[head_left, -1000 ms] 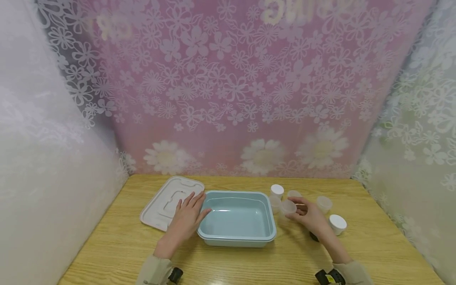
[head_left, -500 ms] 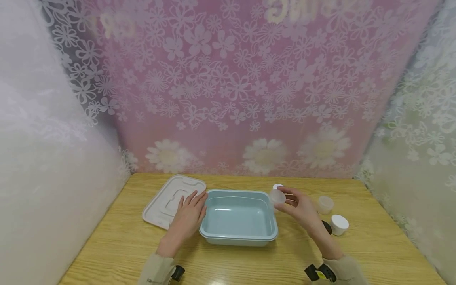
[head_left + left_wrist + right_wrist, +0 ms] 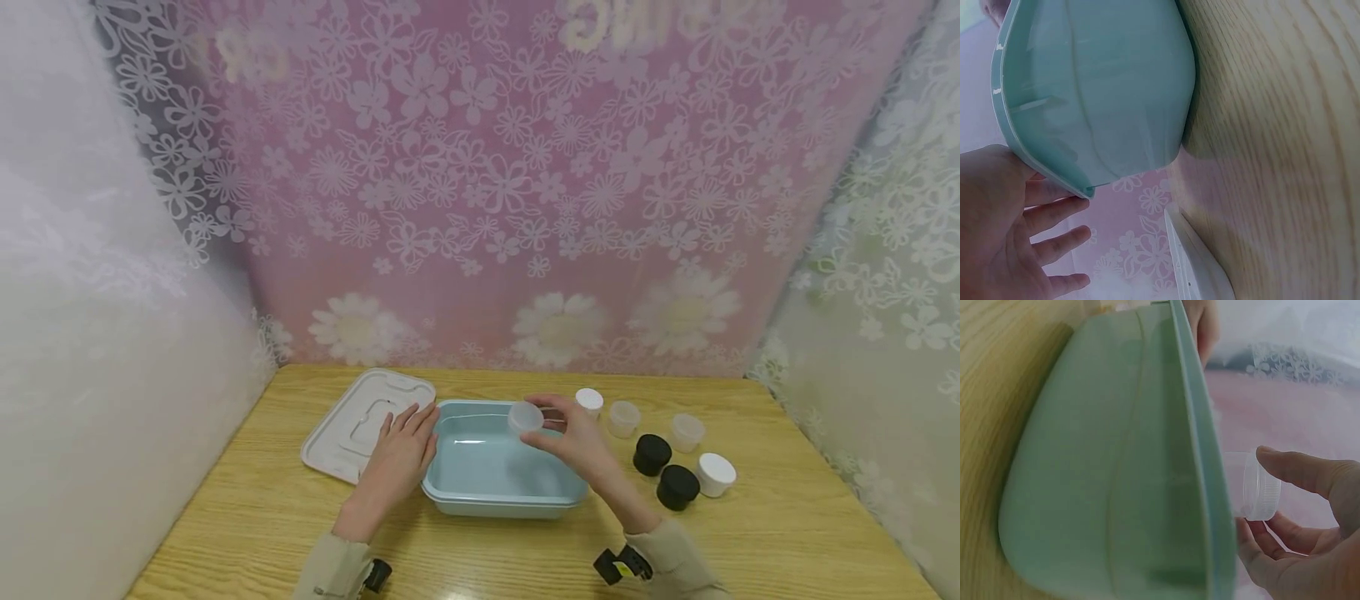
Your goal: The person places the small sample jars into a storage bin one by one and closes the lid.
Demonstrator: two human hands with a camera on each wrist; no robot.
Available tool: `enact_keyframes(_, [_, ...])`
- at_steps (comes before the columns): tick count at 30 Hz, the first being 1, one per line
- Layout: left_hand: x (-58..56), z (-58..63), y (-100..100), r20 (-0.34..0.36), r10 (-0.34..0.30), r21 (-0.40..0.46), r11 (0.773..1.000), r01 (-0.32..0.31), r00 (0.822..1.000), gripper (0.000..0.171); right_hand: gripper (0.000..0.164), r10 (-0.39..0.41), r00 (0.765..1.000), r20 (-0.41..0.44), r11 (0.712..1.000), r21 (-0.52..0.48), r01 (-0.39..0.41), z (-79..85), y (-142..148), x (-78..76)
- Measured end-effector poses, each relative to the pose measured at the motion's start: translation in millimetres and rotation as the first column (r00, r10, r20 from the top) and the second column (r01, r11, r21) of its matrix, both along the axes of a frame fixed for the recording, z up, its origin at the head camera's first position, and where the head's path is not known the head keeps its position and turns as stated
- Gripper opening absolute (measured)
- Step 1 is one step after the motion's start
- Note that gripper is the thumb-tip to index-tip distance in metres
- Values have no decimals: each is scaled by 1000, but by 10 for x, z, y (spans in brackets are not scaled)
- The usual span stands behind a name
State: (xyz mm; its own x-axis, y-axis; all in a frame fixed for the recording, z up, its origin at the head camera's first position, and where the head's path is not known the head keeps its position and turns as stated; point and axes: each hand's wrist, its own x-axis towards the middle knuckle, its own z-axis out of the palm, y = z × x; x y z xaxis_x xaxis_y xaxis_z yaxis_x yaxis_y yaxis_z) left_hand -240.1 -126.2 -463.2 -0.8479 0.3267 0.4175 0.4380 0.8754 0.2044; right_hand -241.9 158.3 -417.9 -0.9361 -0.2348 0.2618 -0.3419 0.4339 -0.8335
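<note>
My right hand (image 3: 577, 437) pinches a small clear plastic jar with a ribbed cap (image 3: 1265, 490) between thumb and fingers. It holds the jar over the light blue plastic tub (image 3: 502, 502), above the rim on the far side. My left hand (image 3: 397, 462) rests on the tub's left rim; its fingers are extended and spread in the left wrist view, with the fingertips at the rim's corner. Under and beyond that hand lies a pale flat lid (image 3: 330, 442) with a raised pattern. Inside the tub, the visible floor shows only glare.
Several small jars stand right of the tub: a white-capped one (image 3: 589, 400) at the back, two clear ones (image 3: 624, 419), two black ones (image 3: 652, 454) and another white one (image 3: 716, 474). A flowered pink curtain (image 3: 480, 208) hangs behind the wooden table (image 3: 465, 562).
My right hand has picked up the clear jar from the group on the right and carried it left over the tub. My left hand stays at the left rim.
</note>
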Motion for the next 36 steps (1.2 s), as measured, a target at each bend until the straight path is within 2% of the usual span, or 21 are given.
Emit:
enact_keyframes(6, [7, 6, 8, 11, 0, 6, 1000, 0, 1000, 41, 51, 65, 998, 1, 998, -3, -65, -115, -259, -3])
enact_keyframes(11, [12, 8, 12, 1, -3, 7, 1000, 3, 1000, 41, 51, 116, 993, 2, 993, 31, -116, -213, -426, -1])
enact_keyframes(19, [29, 10, 12, 1, -11, 5, 1000, 11, 1000, 41, 48, 185, 982, 43, 980, 72, -187, -348, -629, -9])
enact_keyframes(24, [24, 8, 14, -1, -8, 5, 1000, 8, 1000, 41, 48, 224, 969, 105, 969, 82, -233, -358, -701, -20])
enact_keyframes(32, [25, 20, 12, -8, -5, 6, 1000, 5, 1000, 40, 45, 263, 939, 221, 934, 184, -305, -323, -779, -56])
enact_keyframes(36, [25, 23, 9, -9, -1, 4, 1000, 1, 1000, 40, 44, 280, 930, 238, 920, 210, -331, -303, -798, -62])
